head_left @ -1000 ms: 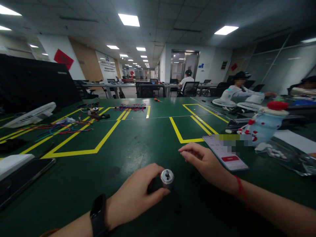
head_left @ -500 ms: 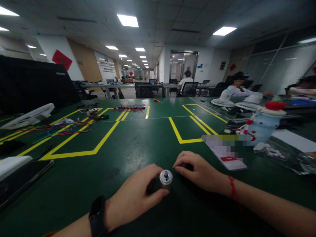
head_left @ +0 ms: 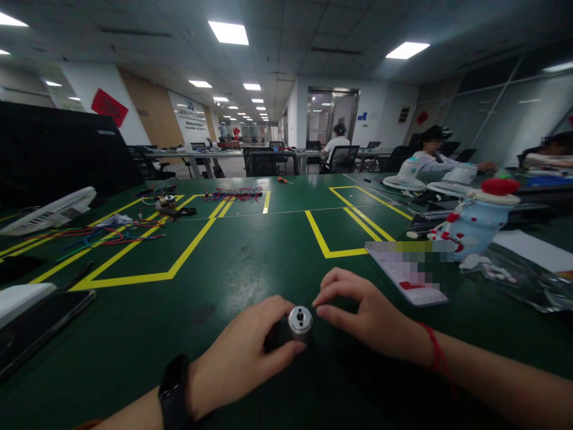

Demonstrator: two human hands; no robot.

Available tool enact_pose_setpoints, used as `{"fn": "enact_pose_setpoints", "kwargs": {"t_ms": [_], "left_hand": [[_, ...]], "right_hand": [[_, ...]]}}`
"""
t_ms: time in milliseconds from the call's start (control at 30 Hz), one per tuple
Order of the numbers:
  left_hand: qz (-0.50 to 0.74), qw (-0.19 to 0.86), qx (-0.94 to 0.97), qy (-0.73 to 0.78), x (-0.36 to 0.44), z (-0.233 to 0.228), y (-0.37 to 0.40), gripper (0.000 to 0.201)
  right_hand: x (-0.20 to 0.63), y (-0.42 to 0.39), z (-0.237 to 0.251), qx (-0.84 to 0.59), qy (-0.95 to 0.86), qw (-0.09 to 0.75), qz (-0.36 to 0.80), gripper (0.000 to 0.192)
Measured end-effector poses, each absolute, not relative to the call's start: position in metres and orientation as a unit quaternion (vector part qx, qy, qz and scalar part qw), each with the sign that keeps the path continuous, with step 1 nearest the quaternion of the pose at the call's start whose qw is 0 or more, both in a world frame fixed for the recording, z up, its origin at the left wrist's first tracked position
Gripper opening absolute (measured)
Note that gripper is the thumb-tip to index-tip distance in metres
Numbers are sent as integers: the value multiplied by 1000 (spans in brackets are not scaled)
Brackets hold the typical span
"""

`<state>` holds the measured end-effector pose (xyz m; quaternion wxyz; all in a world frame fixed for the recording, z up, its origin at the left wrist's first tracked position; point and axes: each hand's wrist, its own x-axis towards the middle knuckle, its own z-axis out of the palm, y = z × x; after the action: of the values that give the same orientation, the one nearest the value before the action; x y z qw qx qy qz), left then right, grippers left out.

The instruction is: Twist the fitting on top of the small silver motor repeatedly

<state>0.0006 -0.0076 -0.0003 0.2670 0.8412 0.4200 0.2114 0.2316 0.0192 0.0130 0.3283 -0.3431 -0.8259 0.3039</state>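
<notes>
My left hand (head_left: 255,337), with a dark band on the wrist, is closed round a small silver cylindrical motor (head_left: 300,319). The motor stands upright, its round metal end facing up with dark holes and a dark centre. Just right of it, my right hand (head_left: 353,304) has its thumb and index fingertips pinched together, close to the motor's rim. Anything between those fingertips is too small or hidden to make out. A red string circles the right wrist.
A phone-like flat slab (head_left: 407,278) lies beyond my right hand, near a light-blue snowman-like cup (head_left: 478,224). Wires (head_left: 111,233) and a dark phone (head_left: 45,328) are at left. Yellow tape (head_left: 192,248) marks the green table. A screwdriver (head_left: 283,180) lies far off; people sit beyond.
The raised bit at the centre of the motor's top looks lower and darker now. My right hand's fingers have shifted slightly; my left hand keeps its hold.
</notes>
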Motion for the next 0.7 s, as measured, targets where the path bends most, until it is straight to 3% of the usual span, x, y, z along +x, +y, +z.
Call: {"fn": "enact_pose_setpoints", "kwargs": {"t_ms": [100, 200, 333, 533, 700], "left_hand": [[209, 267, 839, 425, 0, 1, -9, 14], [208, 266, 838, 429, 0, 0, -8, 15], [209, 269, 839, 425, -1, -1, -7, 17], [209, 277, 840, 416, -1, 0, -7, 19], [212, 279, 839, 416, -1, 1, -7, 18]], "right_hand": [[241, 17, 3, -336, -871, 236, 271, 11], [243, 14, 0, -325, -893, 198, 238, 14], [243, 18, 5, -331, -860, 244, 304, 16], [258, 49, 0, -482, -704, 346, 390, 26], [260, 50, 0, -466, -752, 289, 366, 25]]}}
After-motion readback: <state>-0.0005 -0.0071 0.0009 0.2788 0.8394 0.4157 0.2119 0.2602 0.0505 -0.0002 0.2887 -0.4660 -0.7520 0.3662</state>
